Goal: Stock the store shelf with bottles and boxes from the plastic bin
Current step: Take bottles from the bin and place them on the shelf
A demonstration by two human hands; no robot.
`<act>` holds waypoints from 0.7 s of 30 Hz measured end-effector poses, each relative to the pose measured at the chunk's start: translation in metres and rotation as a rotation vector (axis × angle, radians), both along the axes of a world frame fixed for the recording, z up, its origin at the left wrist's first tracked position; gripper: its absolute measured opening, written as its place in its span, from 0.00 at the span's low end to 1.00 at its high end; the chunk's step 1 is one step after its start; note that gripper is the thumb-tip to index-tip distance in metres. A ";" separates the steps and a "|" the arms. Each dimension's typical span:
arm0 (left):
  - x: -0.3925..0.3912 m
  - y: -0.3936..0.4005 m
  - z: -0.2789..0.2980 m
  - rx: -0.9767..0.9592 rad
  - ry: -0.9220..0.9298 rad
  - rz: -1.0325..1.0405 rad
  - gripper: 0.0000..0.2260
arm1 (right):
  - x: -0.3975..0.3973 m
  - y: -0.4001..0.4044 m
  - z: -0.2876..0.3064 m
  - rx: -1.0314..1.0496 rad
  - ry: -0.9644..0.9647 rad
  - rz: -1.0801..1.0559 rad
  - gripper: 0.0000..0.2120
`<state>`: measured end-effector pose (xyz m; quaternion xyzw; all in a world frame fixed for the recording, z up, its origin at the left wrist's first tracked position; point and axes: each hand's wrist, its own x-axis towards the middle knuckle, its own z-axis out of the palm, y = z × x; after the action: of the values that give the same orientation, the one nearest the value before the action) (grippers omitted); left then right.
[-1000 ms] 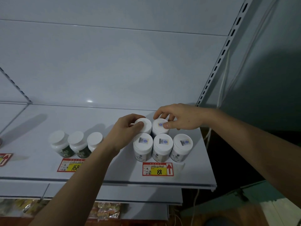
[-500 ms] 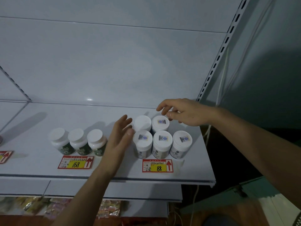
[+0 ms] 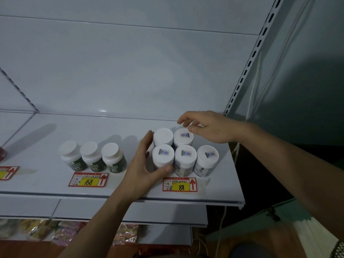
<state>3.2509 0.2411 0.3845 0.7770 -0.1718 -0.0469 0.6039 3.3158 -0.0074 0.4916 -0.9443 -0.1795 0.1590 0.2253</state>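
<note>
My left hand (image 3: 143,168) cupped around the front-left white jar (image 3: 163,158), thumb at its front, my right hand (image 3: 208,127) hovering over the back-right jar (image 3: 183,137), five jars clustered on the white shelf (image 3: 111,190), three green-labelled bottles (image 3: 93,157) to the left, price tag 88 (image 3: 179,184) in front

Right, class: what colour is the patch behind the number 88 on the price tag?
Yellow, on the red-bordered price tag; head view.

three bottles (image 3: 93,158) left, five jars (image 3: 183,149) right (on shelf (image 3: 46,183))
</note>
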 end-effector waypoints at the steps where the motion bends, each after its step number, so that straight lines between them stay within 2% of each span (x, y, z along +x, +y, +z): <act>1: -0.001 0.000 0.005 0.018 -0.022 0.040 0.43 | -0.001 0.002 0.002 -0.012 -0.025 0.006 0.14; 5: 0.000 0.009 0.040 0.007 -0.149 0.131 0.32 | 0.003 0.011 0.018 -0.050 -0.131 0.039 0.17; 8: 0.004 0.032 0.069 0.035 -0.268 0.178 0.28 | 0.009 0.026 0.035 -0.072 -0.192 0.091 0.19; 14: 0.001 0.117 0.097 0.067 -0.346 0.389 0.28 | 0.024 0.094 0.067 -0.084 -0.325 0.241 0.23; 21: -0.046 0.274 0.109 0.112 -0.353 0.728 0.31 | 0.038 0.251 0.091 -0.073 -0.372 0.465 0.28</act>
<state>3.2049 0.5152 0.4936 0.8147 0.0163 0.2946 0.4992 3.3540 0.2436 0.5829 -0.8982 -0.4235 0.0370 0.1120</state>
